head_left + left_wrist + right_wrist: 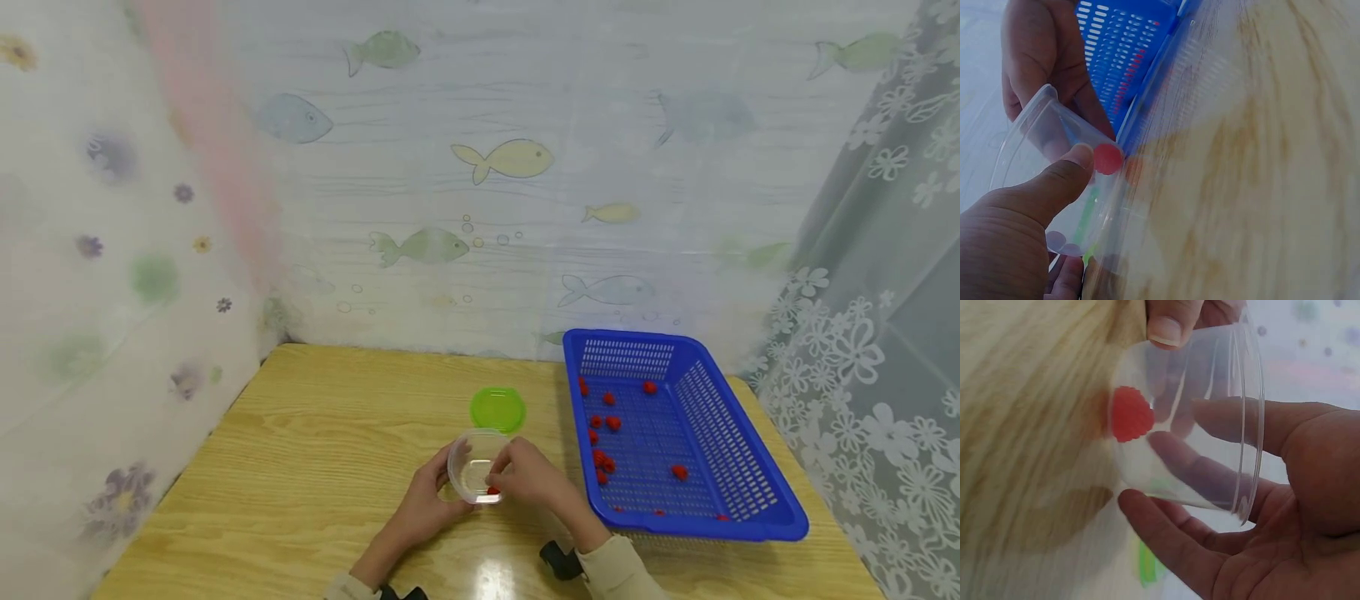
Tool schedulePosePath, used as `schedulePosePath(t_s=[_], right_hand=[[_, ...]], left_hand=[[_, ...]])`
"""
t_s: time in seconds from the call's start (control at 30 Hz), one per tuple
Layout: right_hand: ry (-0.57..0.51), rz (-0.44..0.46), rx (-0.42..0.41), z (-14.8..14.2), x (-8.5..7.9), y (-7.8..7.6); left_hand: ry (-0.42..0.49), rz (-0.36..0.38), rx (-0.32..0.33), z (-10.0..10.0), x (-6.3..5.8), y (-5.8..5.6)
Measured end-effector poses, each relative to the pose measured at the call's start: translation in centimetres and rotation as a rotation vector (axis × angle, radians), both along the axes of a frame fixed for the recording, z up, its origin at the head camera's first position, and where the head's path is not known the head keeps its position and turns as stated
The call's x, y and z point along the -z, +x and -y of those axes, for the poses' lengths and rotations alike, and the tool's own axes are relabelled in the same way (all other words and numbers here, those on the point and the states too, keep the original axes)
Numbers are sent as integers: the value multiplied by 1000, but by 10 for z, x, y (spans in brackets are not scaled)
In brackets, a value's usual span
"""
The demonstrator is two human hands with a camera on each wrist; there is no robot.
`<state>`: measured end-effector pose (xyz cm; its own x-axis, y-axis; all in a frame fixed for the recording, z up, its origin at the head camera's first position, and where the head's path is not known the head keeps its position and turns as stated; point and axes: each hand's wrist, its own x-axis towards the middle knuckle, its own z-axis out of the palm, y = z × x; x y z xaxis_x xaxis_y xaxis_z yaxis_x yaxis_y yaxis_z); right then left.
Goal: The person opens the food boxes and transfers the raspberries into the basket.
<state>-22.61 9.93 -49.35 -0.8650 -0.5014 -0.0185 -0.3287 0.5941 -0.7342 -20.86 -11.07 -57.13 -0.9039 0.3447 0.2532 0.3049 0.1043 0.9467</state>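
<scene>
My left hand (427, 504) grips a clear plastic container (474, 477) from its left side, the thumb along the near wall. One red raspberry (1132, 414) lies against the container's bottom. The thumb and index finger of my right hand (532, 479) reach in over the rim, parted, with the index fingertip close to the raspberry. Its other fingers stay outside, along the container's wall in the right wrist view. Just behind the container a green lid (498, 408) lies flat on the table.
To the right stands a blue perforated basket (712, 412) with several red raspberries (678, 472) scattered on its floor. Its left rim is near my right forearm. The wooden table (300, 450) ends at a patterned curtain at the back and sides.
</scene>
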Motion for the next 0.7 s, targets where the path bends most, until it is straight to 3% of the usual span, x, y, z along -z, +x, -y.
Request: schedulePosePath(t_s=[0.2,0.7], right_hand=[[69,-7,-15,6,0,-3],[259,7,69,19,-7,-10]], left_hand=[[4,1,7,0,-1,0],[-4,13,16,0,-2,0]])
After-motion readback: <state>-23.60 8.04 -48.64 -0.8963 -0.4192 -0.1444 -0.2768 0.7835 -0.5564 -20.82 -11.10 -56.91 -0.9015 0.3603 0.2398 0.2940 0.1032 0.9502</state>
